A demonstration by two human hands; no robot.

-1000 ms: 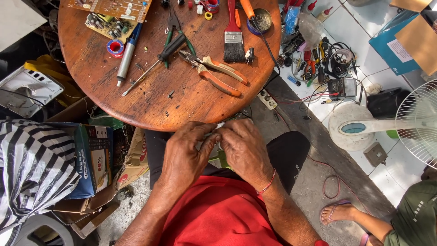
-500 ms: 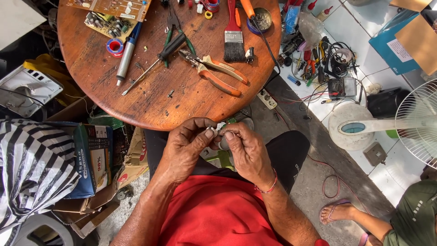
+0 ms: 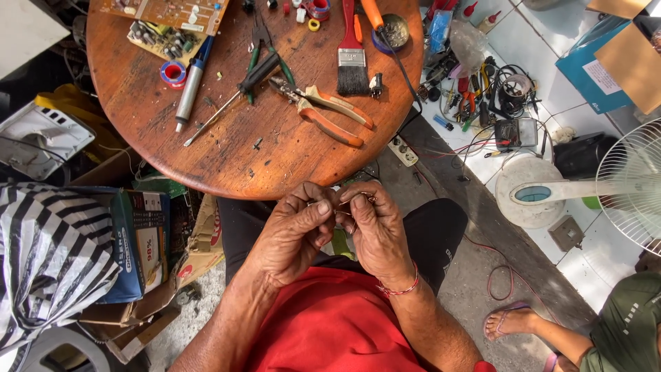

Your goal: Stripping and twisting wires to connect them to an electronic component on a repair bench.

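Pinching small wire [image 3: 342,203] btwn both hands (fingertips)

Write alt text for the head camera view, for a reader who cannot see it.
Seen from above, a seated person's left hand and right hand pinch a small thin object, too small to identify, together just below a round wooden table. On the table lie orange-handled pliers, a screwdriver, a paintbrush and a circuit board.

Blue box [image 3: 141,241] with white label on floor left of table; blue folder [image 3: 592,65], white label, under cardboard [image 3: 630,58] top right.
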